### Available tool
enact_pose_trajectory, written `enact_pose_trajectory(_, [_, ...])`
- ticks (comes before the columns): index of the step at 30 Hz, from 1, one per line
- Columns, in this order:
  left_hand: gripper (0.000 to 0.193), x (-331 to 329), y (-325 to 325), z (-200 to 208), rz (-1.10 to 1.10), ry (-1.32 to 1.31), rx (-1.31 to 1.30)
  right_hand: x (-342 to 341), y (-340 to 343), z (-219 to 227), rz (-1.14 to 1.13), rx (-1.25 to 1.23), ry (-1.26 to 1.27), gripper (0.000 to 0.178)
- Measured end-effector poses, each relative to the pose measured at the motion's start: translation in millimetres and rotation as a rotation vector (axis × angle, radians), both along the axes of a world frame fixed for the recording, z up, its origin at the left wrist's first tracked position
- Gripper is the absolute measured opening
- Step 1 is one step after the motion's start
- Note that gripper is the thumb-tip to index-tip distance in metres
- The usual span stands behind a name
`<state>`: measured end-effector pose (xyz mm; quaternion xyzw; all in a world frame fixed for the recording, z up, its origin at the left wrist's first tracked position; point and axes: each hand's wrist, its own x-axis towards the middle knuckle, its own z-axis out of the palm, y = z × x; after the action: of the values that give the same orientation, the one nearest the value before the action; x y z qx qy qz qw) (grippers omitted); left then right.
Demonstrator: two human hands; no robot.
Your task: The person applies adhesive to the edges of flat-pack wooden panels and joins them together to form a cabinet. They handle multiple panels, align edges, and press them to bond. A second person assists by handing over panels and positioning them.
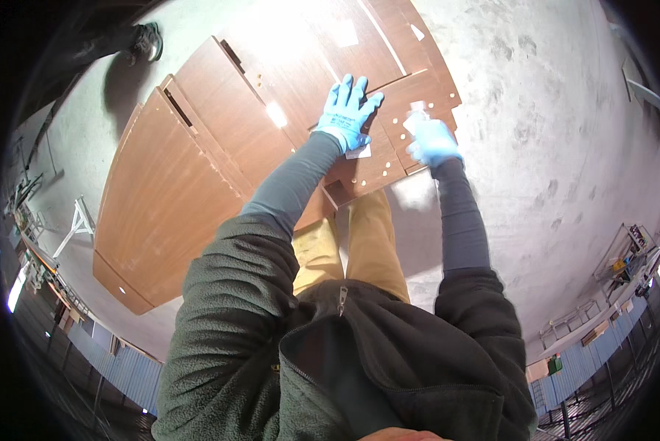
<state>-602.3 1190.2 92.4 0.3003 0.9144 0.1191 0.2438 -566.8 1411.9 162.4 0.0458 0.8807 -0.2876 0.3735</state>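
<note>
A large brown wooden panel point(175, 191) lies in front of me, with seams, slots and several pale round spots on its near right part. My left hand point(344, 119), in a blue glove, rests on it with fingers spread and holds nothing. A white label point(359, 152) shows beside the wrist. Over the right end of the panel, my right hand point(436, 142), also gloved in blue, is closed around a small whitish object point(416, 116). Blur hides the object's exact kind, and I cannot tell whether it touches the wood.
Another person's dark shoe point(149, 42) stands on the grey concrete floor point(521, 140) at the far left. A white metal stand point(76, 226) is left of the panel. Racks with gear point(628, 253) line the right side. My legs are against the panel's near edge.
</note>
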Motion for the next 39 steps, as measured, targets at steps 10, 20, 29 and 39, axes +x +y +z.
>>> enact_pose_trajectory(10, [0.104,-6.5,1.8,15.7,-0.015,-0.032,-0.083,-118.5,-43.8,34.6,-0.168,0.006,-0.139,0.036])
enact_pose_trajectory(20, [0.116,-11.0,4.1,5.6,-0.009,0.144,-0.079,10.4,-46.0,-43.7,0.318,-0.227,-0.277,0.059])
enact_pose_trajectory(29, [0.126,-8.1,1.4,8.0,-0.037,0.111,-0.064,56.1,-6.4,3.7,-0.409,-0.24,-0.557,0.048])
enact_pose_trajectory(39, [0.128,-6.9,4.9,9.5,-0.042,0.095,-0.096,178.5,76.9,-15.1,-1.318,-0.543,-0.45,0.029])
